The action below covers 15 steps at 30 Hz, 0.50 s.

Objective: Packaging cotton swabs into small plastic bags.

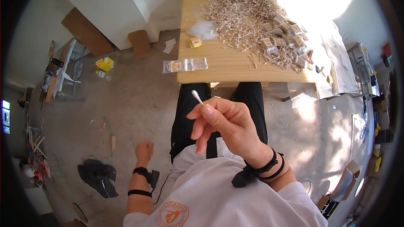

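Observation:
My right hand (227,124) is raised in front of my chest, pinching a cotton swab (195,96) between thumb and index finger. The swab's white tip points up and to the left, and its lower part is hidden by the fingers. My left hand (144,153) hangs low at my left side, away from the table. It is small and blurred, and its fingers cannot be made out. On the wooden table (227,73) ahead lies a large heap of loose cotton swabs (240,12). A clear bag of swabs (185,65) lies along the near left edge.
Packs of swabs (290,35) lie on the heap's right side. A small yellow box (195,42) and clear plastic (203,30) are at the table's left. A yellow carton (104,63) and a dark cloth (97,178) lie on the floor to the left.

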Tool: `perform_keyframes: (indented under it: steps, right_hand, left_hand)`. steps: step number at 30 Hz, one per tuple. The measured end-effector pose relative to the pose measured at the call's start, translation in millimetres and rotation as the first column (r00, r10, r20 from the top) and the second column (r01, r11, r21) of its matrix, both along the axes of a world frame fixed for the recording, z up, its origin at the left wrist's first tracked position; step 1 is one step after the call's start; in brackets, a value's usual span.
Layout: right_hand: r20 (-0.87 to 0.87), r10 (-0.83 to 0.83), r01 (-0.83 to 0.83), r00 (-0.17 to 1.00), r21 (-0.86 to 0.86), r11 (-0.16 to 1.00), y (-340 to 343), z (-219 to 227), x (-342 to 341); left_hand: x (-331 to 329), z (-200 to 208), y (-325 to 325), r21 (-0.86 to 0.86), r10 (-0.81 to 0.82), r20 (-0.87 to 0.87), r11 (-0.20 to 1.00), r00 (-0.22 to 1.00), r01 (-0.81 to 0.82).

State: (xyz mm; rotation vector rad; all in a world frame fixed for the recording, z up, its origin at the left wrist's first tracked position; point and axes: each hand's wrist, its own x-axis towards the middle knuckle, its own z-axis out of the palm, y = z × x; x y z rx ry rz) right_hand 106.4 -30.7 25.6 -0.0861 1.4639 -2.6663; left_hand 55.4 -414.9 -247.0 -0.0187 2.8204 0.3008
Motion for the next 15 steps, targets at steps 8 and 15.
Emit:
perform_keyframes:
  steps: [8,15]
  right_hand:
    - [-0.07,-0.264,0.267,0.962,0.448,0.853,-10.5,-23.3,-14.3]
    - [-0.446,-0.23,0.49,0.865,0.647,0.584,-37.3,-25.4,-24.9]
  left_hand:
    - [18.0,-25.1,-26.8,0.375,0.096,-0.199,0.927,0.975,-0.015]
    - [-24.1,173.9,143.8,0.991,0.133,-0.113,0.088,0.985,0.102]
